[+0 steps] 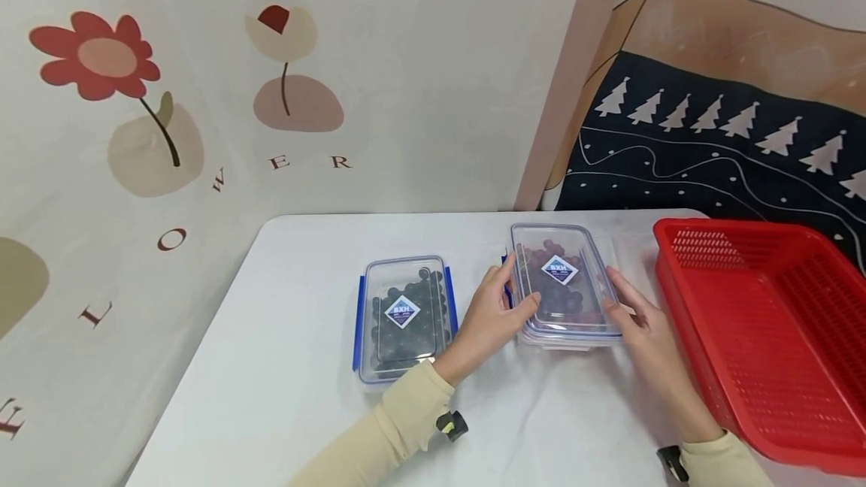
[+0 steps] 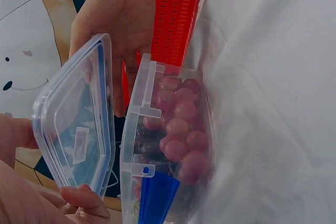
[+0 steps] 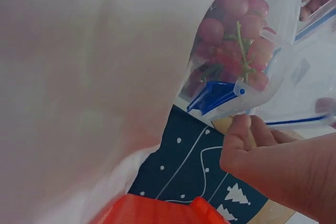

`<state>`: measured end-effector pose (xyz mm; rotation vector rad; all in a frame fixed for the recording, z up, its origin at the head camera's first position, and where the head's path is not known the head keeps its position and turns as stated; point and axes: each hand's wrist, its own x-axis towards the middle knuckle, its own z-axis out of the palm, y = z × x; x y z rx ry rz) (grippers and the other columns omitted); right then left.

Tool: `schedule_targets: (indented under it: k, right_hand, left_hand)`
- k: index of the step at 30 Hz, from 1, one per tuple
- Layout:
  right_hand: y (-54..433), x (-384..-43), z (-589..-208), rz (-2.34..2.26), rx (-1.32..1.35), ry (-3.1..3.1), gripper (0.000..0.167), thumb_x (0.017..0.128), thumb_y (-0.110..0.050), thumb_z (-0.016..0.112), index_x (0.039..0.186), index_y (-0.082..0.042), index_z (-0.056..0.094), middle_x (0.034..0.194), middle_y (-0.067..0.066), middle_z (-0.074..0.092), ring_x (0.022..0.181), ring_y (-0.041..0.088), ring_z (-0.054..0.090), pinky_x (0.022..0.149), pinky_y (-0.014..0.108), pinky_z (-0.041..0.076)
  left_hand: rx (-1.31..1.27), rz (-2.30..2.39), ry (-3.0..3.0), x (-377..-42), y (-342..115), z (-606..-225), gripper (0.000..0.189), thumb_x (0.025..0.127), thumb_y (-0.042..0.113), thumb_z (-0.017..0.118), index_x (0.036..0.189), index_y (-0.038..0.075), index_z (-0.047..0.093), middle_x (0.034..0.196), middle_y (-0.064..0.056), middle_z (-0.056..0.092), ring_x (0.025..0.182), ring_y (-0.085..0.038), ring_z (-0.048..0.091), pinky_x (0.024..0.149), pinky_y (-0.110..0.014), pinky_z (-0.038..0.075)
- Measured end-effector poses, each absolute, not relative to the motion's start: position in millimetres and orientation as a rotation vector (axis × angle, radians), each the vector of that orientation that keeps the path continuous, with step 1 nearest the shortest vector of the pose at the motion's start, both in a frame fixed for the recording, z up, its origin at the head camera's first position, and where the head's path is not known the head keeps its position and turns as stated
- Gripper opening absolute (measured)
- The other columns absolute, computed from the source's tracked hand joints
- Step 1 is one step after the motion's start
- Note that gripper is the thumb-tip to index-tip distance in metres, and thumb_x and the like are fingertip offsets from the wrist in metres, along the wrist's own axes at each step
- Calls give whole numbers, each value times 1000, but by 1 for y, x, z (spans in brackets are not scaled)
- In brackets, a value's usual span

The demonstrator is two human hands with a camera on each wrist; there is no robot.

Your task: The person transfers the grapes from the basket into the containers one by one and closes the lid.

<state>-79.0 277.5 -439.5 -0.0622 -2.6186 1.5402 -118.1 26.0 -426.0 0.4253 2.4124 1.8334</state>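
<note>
Both hands hold a clear plastic lid [image 1: 559,299] with a blue seal and a diamond label. The left hand [image 1: 489,322] grips its left edge, and the right hand [image 1: 643,325] pinches its right edge. Beneath the lid sits a clear food container [image 2: 137,145] of red and dark grapes [image 2: 178,129]. In the left wrist view a gap shows between lid and container rim. A blue side latch [image 3: 215,95] hangs unfastened from the container in the right wrist view, and another blue latch [image 2: 157,195] shows in the left wrist view.
Left of the hands, a second lidded container [image 1: 406,352] of dark grapes stands with blue latches down its sides. A red plastic basket [image 1: 704,367] is on the right, close to the right forearm. Everything stands on a white-covered table [image 1: 271,367] in front of a printed cloth backdrop.
</note>
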Motion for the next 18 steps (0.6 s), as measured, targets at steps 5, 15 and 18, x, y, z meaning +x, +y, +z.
schedule_targets:
  k: [5,15,18]
  right_hand:
    - [276,-80,-439,1401,-58,-2659,61,114,-30,54,171,-15,38,163,27,48,124,46,66,86,5,41]
    - [276,-84,-439,1276,-92,-2805,64,116,-37,47,174,-16,31,160,32,48,128,52,62,108,66,47]
    - [273,-86,-441,1238,-77,-2845,65,116,-37,47,174,-13,30,157,34,50,124,50,64,105,65,50]
  left_hand:
    - [418,1700,2462,-119,27,-426,90,102,31,73,174,10,25,121,-2,53,81,-13,48,69,-30,44]
    - [412,1464,2581,-123,35,-428,83,107,27,62,173,1,20,167,-20,43,150,-33,46,121,-52,39]
    - [397,1422,2608,-123,34,-430,81,108,25,62,173,1,21,168,-21,42,152,-34,44,122,-53,38]
